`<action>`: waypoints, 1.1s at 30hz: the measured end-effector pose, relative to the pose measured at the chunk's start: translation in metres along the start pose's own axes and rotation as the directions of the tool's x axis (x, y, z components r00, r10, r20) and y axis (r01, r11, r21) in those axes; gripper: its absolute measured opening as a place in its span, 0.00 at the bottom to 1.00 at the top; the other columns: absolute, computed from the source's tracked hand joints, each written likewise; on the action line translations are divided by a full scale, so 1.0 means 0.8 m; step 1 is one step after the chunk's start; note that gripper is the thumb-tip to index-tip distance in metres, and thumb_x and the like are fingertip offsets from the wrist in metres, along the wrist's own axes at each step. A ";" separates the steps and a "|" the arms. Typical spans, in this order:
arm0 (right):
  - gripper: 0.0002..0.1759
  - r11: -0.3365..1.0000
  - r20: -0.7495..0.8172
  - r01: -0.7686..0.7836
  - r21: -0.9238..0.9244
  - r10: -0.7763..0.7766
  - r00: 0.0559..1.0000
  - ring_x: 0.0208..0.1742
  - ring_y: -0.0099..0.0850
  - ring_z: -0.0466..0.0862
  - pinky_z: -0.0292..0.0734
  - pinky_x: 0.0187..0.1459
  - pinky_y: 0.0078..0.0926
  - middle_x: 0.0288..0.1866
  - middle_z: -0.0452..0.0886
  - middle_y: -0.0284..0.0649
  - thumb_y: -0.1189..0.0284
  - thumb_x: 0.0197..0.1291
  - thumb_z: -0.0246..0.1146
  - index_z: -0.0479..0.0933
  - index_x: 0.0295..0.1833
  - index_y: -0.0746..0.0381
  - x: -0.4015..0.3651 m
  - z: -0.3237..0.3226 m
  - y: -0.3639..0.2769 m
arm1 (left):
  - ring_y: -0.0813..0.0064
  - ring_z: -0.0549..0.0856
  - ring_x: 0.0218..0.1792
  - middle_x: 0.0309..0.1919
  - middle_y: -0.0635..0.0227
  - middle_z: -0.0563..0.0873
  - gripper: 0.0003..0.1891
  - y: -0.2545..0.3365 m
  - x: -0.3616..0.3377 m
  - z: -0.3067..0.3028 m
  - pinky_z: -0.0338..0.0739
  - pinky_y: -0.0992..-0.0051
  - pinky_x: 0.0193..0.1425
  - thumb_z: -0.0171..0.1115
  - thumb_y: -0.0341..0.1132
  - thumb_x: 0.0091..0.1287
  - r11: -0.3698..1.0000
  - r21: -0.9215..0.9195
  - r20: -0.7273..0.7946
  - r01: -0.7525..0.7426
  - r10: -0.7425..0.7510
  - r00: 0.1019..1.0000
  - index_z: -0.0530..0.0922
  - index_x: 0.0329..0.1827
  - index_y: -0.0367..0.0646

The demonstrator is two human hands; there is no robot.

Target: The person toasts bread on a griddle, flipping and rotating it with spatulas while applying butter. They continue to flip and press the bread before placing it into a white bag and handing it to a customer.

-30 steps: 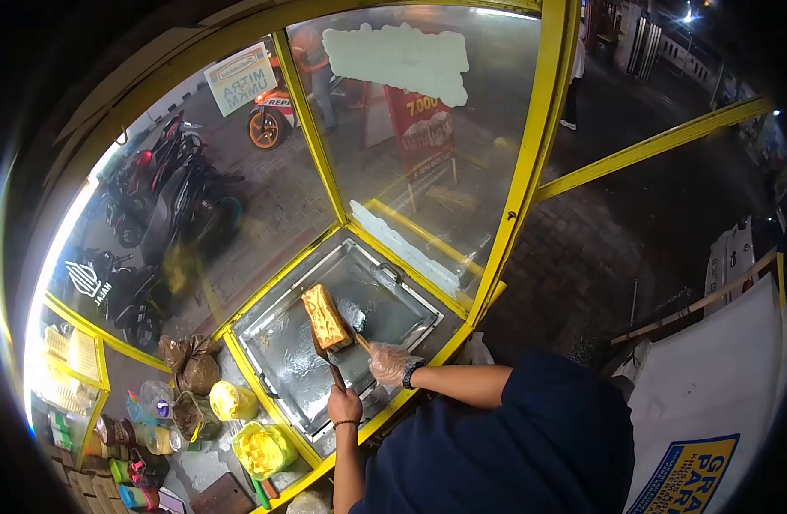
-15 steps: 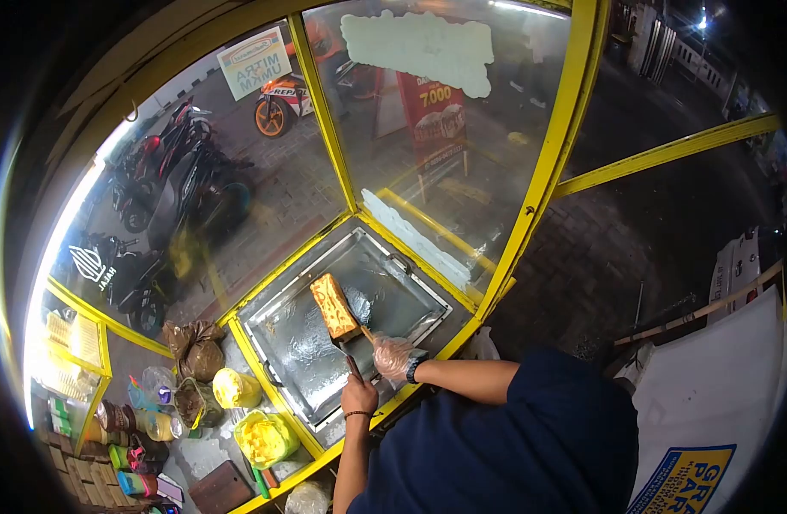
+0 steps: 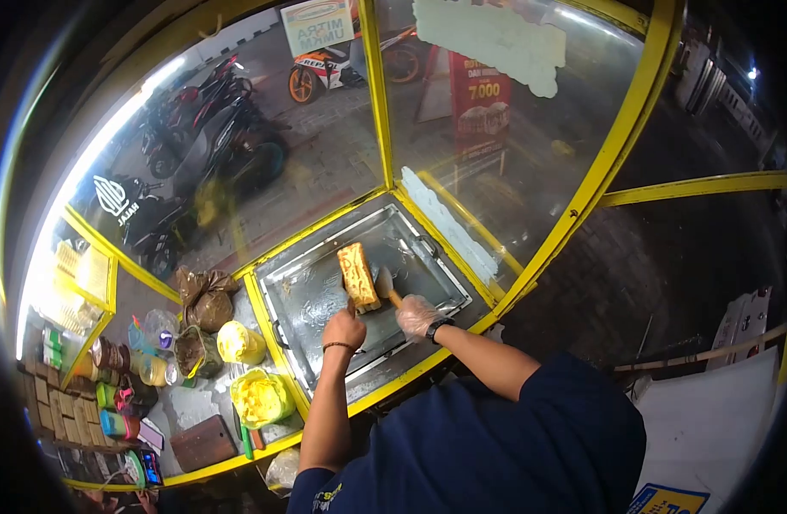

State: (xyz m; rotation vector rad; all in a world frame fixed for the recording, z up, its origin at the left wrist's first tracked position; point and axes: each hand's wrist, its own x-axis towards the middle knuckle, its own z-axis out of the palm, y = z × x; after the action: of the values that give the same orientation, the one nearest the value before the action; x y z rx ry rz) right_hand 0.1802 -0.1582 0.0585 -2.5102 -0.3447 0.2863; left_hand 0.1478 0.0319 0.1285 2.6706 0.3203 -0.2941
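Observation:
A browned block of bread lies on the flat metal griddle. My left hand is bare and closed round the dark handle of a utensil, whose blade is hidden at the bread's near end. My right hand, in a clear plastic glove, is closed on a wooden-handled spatula. The spatula's rounded blade stands close to the bread's right side; whether it touches is hard to tell.
Left of the griddle are a tub of yellow spread, a yellow-filled bag, brown bags and a dark brown board. Yellow-framed glass panes rise behind the griddle.
The view has shifted, so the scene sits further right. The spatula has moved from the bread's near end to its right side. My left hand is closer to the bread, which is more upright in view.

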 end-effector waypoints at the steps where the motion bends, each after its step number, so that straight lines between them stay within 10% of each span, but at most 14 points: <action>1: 0.14 0.998 0.031 -0.015 -0.060 0.017 0.999 0.42 0.53 0.83 0.78 0.44 0.45 0.34 0.82 0.59 0.66 0.53 0.59 0.83 0.31 0.66 0.007 0.004 0.011 | 0.42 0.83 0.46 0.42 0.36 0.82 0.19 0.008 -0.004 -0.007 0.74 0.52 0.55 0.51 0.36 0.59 1.000 0.028 0.014 -0.008 0.008 1.000 0.80 0.45 0.31; 3: 0.15 0.959 0.078 -0.267 0.092 0.260 0.962 0.43 0.52 0.84 0.78 0.44 0.44 0.35 0.82 0.57 0.66 0.55 0.59 0.84 0.37 0.66 0.027 0.003 0.032 | 0.44 0.83 0.46 0.42 0.38 0.83 0.18 0.027 -0.021 -0.035 0.75 0.52 0.55 0.50 0.36 0.59 0.996 0.083 0.041 -0.021 0.018 0.999 0.80 0.47 0.34; 4: 0.15 0.818 0.221 0.346 -0.460 -0.272 0.937 0.42 0.50 0.84 0.79 0.43 0.43 0.36 0.83 0.56 0.67 0.57 0.57 0.83 0.39 0.68 0.039 0.010 0.075 | 0.45 0.83 0.47 0.43 0.39 0.83 0.18 0.036 -0.026 -0.049 0.76 0.54 0.55 0.50 0.35 0.59 0.992 0.116 0.072 -0.049 0.040 0.997 0.80 0.47 0.34; 7: 0.08 0.918 0.172 -0.180 0.354 0.125 0.977 0.36 0.43 0.85 0.79 0.39 0.39 0.33 0.83 0.50 0.71 0.53 0.61 0.82 0.32 0.63 0.040 -0.018 0.103 | 0.44 0.83 0.44 0.40 0.42 0.84 0.15 0.038 -0.034 -0.058 0.76 0.52 0.52 0.50 0.35 0.59 0.970 0.182 0.103 -0.159 0.142 0.984 0.79 0.44 0.38; 12: 0.08 0.910 0.223 -0.205 0.360 0.129 0.966 0.20 0.32 0.78 0.72 0.22 0.32 0.20 0.77 0.40 0.72 0.52 0.62 0.76 0.26 0.64 0.040 -0.071 0.110 | 0.45 0.83 0.44 0.38 0.44 0.84 0.14 0.054 -0.030 -0.092 0.77 0.53 0.50 0.52 0.37 0.59 0.973 0.115 0.062 -0.202 0.196 0.979 0.80 0.42 0.40; 14: 0.09 0.586 0.370 -0.540 0.605 0.394 0.841 0.16 0.28 0.74 0.67 0.17 0.29 0.19 0.74 0.37 0.72 0.53 0.61 0.74 0.24 0.63 0.029 -0.084 0.099 | 0.46 0.83 0.44 0.38 0.45 0.84 0.14 0.052 -0.013 -0.100 0.77 0.53 0.50 0.53 0.38 0.59 0.975 0.068 0.022 -0.213 0.212 0.977 0.80 0.41 0.40; 24: 0.07 0.156 0.646 -0.651 0.743 0.084 0.758 0.14 0.18 0.63 0.58 0.16 0.19 0.20 0.68 0.30 0.70 0.63 0.57 0.72 0.34 0.61 0.029 -0.042 0.111 | 0.50 0.84 0.41 0.36 0.48 0.85 0.14 0.025 0.133 -0.046 0.77 0.60 0.47 0.56 0.36 0.56 0.930 0.045 0.204 -0.365 0.349 0.914 0.84 0.40 0.40; 28: 0.07 0.387 0.365 -0.388 0.837 0.135 0.921 0.17 0.16 0.66 0.65 0.19 0.18 0.24 0.70 0.29 0.69 0.66 0.56 0.70 0.37 0.61 0.013 -0.014 0.067 | 0.49 0.84 0.43 0.38 0.48 0.85 0.15 -0.004 0.109 -0.063 0.77 0.58 0.47 0.56 0.37 0.58 0.907 0.063 0.161 -0.417 0.403 0.901 0.81 0.46 0.42; 29: 0.09 0.513 0.333 -0.370 0.775 0.166 0.928 0.19 0.28 0.75 0.73 0.23 0.31 0.25 0.76 0.38 0.68 0.64 0.59 0.70 0.37 0.63 0.023 0.003 0.069 | 0.46 0.83 0.42 0.39 0.47 0.85 0.16 -0.012 0.097 -0.063 0.76 0.54 0.48 0.56 0.37 0.60 0.892 0.121 0.143 -0.436 0.419 0.897 0.77 0.50 0.43; 32: 0.12 0.981 -0.389 0.194 -0.025 -0.189 0.902 0.26 0.45 0.80 0.76 0.32 0.46 0.28 0.79 0.48 0.66 0.61 0.61 0.71 0.38 0.65 0.017 0.048 0.058 | 0.43 0.84 0.41 0.38 0.43 0.84 0.16 -0.018 0.044 -0.029 0.77 0.51 0.48 0.54 0.39 0.63 0.964 0.127 0.087 -0.232 0.222 0.971 0.73 0.51 0.41; 33: 0.15 0.996 -0.240 0.087 0.037 -0.076 0.968 0.36 0.53 0.82 0.77 0.41 0.48 0.32 0.80 0.54 0.64 0.61 0.59 0.73 0.40 0.67 0.011 0.044 0.041 | 0.41 0.84 0.40 0.36 0.41 0.84 0.16 -0.022 0.027 -0.008 0.77 0.49 0.47 0.54 0.39 0.63 0.980 0.103 0.067 -0.168 0.161 0.985 0.72 0.50 0.39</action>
State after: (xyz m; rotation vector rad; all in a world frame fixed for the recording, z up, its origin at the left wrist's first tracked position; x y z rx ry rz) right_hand 0.1851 -0.1633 0.0103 -2.4429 -0.3384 -0.0412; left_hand 0.1648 0.0539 0.1217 2.7681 0.0659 -0.3454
